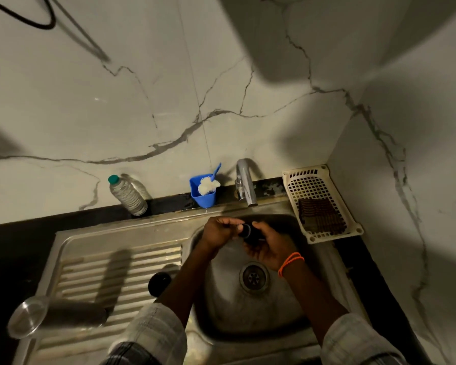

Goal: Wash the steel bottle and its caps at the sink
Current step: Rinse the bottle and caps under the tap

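Lying on the drainboard [121,262], the bottle [63,316] could roll; a second cap [159,283] stands near. Over the sink [221,299], the right hand [270,246] grasps a black cap [249,233] and the left hand [221,230] pinches its rim. Wet fingers may drop it toward the drain [254,277]. No water is seen at the tap [245,180].

Basin [248,312] open around drain [254,277]. Tap [245,181] overhangs back rim. Drainboard [121,262] partly blocked: steel bottle [63,313] lying, black cap [159,283] near basin edge.

No text, brand or number can be read anywhere; the plastic bottle [128,195] at ten o'clock from the sink basin [221,299] shows only an unreadable clear wrap
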